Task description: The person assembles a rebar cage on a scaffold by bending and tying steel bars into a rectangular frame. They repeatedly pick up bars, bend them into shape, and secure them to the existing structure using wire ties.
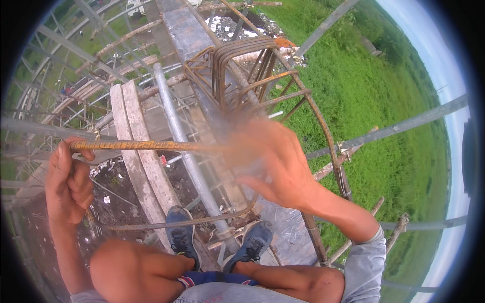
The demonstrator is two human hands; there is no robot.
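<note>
The rusty ribbed rebar (146,146) lies level across the scene, out in front of the person's knees and high above the ground. It looks stiff, heavy for its thickness and rough enough not to slip; both ends seem the best hold. The left hand (68,182) has its fingers wrapped tight around one end. The right hand (275,161), blurred, meets the other end, wrist bent, fingers half curled; I cannot tell if it grips.
</note>
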